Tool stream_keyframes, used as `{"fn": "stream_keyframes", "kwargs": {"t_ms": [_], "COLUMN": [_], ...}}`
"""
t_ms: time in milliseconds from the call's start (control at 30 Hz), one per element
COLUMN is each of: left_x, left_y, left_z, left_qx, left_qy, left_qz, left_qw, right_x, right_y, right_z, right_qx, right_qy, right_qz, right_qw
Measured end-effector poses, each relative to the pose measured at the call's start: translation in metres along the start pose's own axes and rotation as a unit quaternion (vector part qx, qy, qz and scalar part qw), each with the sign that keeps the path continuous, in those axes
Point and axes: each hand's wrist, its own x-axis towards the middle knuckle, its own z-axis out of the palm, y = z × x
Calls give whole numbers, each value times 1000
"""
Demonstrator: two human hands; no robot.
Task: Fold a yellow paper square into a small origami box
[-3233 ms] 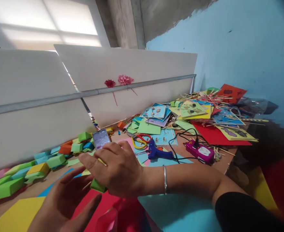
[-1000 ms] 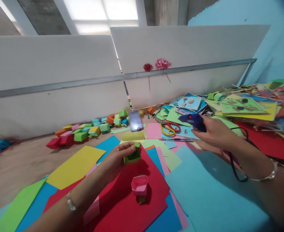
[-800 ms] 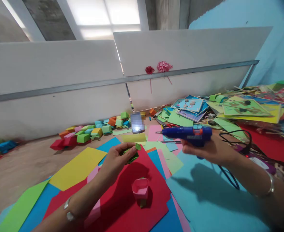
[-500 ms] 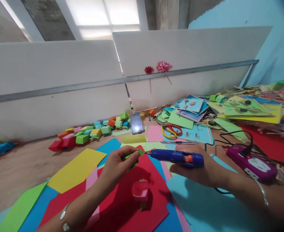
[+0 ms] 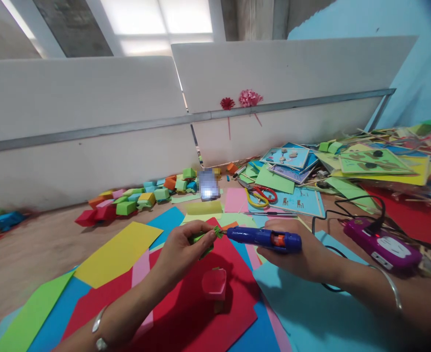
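Note:
My left hand (image 5: 180, 250) is closed on a small folded green paper piece (image 5: 205, 238), held above a red sheet (image 5: 186, 313). My right hand (image 5: 299, 254) grips a blue glue gun (image 5: 264, 238), held level with its nozzle touching the green piece. A black cord runs from the gun to a purple power strip (image 5: 382, 245). A small pink paper box (image 5: 214, 284) stands on the red sheet just below both hands.
Coloured paper sheets cover the near table. A row of folded paper boxes (image 5: 134, 200) lies along the white partition (image 5: 90, 122). A phone (image 5: 208, 186), scissors (image 5: 258, 195) and heaps of craft cards and sticks (image 5: 369, 161) fill the right.
My right hand picked up the glue gun from the right and brought it left to the green piece in my left hand. The left hand barely moved.

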Motion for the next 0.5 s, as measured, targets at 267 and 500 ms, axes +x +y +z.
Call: {"fn": "stream_keyframes", "kwargs": {"t_ms": [267, 500], "left_x": [0, 1], "left_y": [-1, 1], "left_z": [-1, -4], "left_qx": [8, 13], "left_qy": [0, 17], "left_qz": [7, 3], "left_qw": [1000, 1000], "right_x": [0, 0], "right_y": [2, 8], "right_z": [0, -5], "right_qx": [-6, -83], "right_qy": [-9, -25], "right_qz": [-9, -20], "right_qw": [1000, 996]}}
